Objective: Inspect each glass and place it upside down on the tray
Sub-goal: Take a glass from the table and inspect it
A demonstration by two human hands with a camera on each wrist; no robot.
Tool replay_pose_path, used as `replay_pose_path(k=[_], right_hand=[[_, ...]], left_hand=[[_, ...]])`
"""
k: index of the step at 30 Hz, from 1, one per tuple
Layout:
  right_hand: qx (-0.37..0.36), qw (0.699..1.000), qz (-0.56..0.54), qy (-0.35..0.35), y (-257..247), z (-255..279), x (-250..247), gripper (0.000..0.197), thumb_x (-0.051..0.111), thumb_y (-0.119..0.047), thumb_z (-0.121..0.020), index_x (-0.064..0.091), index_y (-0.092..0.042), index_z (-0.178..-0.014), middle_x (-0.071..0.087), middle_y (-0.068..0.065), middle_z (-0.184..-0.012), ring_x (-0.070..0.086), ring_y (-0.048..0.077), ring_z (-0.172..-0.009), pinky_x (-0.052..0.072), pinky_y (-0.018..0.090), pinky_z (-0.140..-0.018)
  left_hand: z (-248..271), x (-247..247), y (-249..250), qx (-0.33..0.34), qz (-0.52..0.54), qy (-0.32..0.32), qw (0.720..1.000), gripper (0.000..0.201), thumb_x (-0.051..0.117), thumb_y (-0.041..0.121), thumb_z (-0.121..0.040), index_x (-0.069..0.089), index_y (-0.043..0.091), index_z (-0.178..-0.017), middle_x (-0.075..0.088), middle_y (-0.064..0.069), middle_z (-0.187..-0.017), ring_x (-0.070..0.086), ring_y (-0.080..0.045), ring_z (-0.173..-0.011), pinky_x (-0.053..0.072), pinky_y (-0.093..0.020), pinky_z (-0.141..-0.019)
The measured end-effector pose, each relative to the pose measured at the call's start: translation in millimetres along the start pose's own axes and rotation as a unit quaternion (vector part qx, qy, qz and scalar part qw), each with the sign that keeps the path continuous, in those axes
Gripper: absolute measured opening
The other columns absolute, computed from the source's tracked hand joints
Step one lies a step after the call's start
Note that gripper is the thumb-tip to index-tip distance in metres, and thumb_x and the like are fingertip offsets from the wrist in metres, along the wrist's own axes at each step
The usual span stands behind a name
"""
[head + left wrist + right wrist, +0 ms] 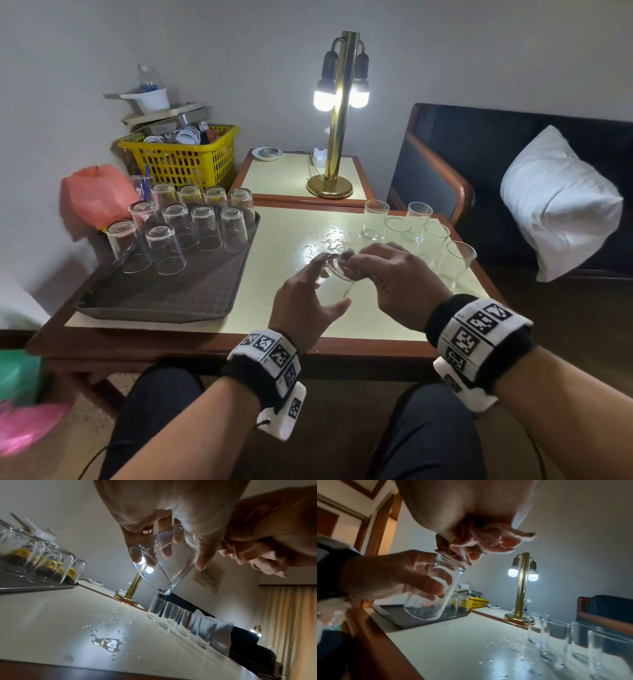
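Note:
A clear glass (337,274) hangs tilted above the table, mouth down and toward me. My left hand (310,291) grips its body, fingers on the far side and thumb on the near side. My right hand (394,274) pinches its thick base from above. The left wrist view shows the glass (164,566) mouth-down between my fingers; the right wrist view shows the glass (433,592) over the table edge. Several glasses (205,229) stand upside down on the dark tray (164,301) at the left. Several upright glasses (424,233) stand at the table's right.
A puddle and water drops (330,240) lie on the cream tabletop beyond my hands. A lit brass lamp (337,137) stands on the side table behind. A yellow basket (185,157) sits behind the tray. A sofa with a white pillow (558,205) is at the right.

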State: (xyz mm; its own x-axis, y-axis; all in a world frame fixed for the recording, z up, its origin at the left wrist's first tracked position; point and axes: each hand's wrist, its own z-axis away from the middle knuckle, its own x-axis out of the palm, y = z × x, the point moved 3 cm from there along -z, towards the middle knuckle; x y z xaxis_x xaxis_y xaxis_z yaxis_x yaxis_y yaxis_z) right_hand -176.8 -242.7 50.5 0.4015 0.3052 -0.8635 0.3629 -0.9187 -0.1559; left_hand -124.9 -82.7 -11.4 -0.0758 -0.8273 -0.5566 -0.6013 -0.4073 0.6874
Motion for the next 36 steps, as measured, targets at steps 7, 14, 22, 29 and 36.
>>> replay_pose_path(k=[7,14,22,29,36], right_hand=[[-0.016,1.0,-0.023,-0.001,-5.2,4.5,4.5,0.038,0.075,0.007,-0.082,0.073,-0.011,-0.115,0.073,0.006,-0.108,0.066,0.027,-0.096,0.06,0.038,-0.077],[-0.018,1.0,-0.016,0.011,-8.5,2.1,8.4,0.041,0.077,0.007,-0.081,0.072,-0.012,-0.117,0.072,0.006,-0.109,0.065,0.026,-0.098,0.059,0.036,-0.08],[-0.025,0.999,-0.026,0.013,-11.9,-7.3,2.7,0.036,0.076,0.006,-0.082,0.073,-0.011,-0.115,0.073,0.007,-0.108,0.066,0.028,-0.097,0.059,0.038,-0.081],[-0.009,1.0,-0.015,0.019,-9.4,-8.6,1.2,0.038,0.076,0.004,-0.083,0.072,-0.011,-0.118,0.072,0.008,-0.109,0.066,0.028,-0.098,0.06,0.041,-0.081],[0.016,1.0,-0.012,0.023,0.4,-8.7,-1.2,0.038,0.074,0.007,-0.084,0.073,-0.012,-0.117,0.073,0.007,-0.111,0.067,0.029,-0.099,0.061,0.043,-0.081]], left_hand=[[0.2,-2.7,-6.0,-0.005,0.006,-0.013,1.0,0.079,0.091,0.032,-0.077,0.052,0.021,-0.146,0.072,-0.004,-0.126,0.072,-0.022,-0.103,0.045,-0.01,-0.081],[-3.0,-3.8,-5.6,-0.007,0.027,-0.021,0.999,0.082,0.091,0.028,-0.077,0.05,0.021,-0.148,0.071,-0.004,-0.128,0.071,-0.023,-0.104,0.053,-0.02,-0.085],[-5.3,-4.8,-4.3,-0.024,0.036,-0.026,0.999,0.084,0.09,0.031,-0.078,0.047,0.023,-0.15,0.07,-0.004,-0.129,0.071,-0.023,-0.106,0.058,-0.029,-0.088],[-4.6,2.4,3.9,-0.02,0.037,-0.029,0.999,0.082,0.09,0.03,-0.079,0.048,0.021,-0.149,0.07,-0.005,-0.13,0.071,-0.023,-0.105,0.059,-0.032,-0.088],[-3.1,5.4,7.2,-0.019,0.021,-0.051,0.998,0.086,0.089,0.033,-0.08,0.045,0.024,-0.153,0.069,-0.005,-0.132,0.071,-0.023,-0.105,0.061,-0.035,-0.087]])
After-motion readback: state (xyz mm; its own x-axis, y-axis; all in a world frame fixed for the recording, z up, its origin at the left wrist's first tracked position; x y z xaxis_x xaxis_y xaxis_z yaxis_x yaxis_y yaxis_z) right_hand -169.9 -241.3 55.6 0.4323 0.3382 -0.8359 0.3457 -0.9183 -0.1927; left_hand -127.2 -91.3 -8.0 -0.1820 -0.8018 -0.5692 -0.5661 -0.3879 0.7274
